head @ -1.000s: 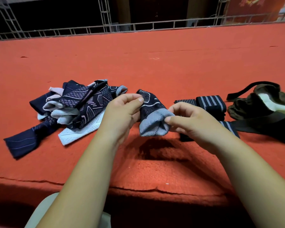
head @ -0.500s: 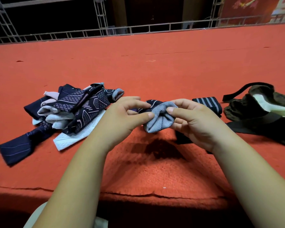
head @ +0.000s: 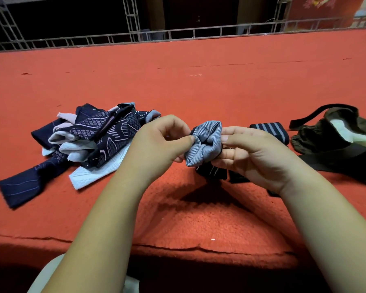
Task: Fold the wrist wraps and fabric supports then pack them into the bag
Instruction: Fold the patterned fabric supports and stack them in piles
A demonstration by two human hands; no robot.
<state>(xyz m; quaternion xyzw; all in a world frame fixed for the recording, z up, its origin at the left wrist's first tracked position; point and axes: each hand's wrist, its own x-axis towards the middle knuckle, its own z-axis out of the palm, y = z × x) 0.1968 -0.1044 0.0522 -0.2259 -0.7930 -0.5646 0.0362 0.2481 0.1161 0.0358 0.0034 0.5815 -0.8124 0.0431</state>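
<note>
Your left hand (head: 156, 144) pinches grey ribbed cuff of fabric support (head: 203, 142); your right hand (head: 254, 153) grips opposite side, fingers curled behind. Support held up, left of bag (head: 334, 144). Hold pinches level, draw cuff snug over dark bundle (loose roll likely springs open). Striped wrap (head: 270, 130) just left of bag; pile (head: 93, 140) well left of bag.

Over the red carpet (head: 199, 81), near its front edge, the left hand (head: 156, 144) pinches the grey ribbed cuff of a bunched fabric support (head: 205, 142) while the right hand (head: 251, 153) curls round its other side. The support's dark part hangs below. A loose pile of dark and white supports (head: 97, 140) lies to the left. A striped wrap (head: 270, 130) sits behind the right hand, beside a dark green bag (head: 334, 142) at the right edge.
</note>
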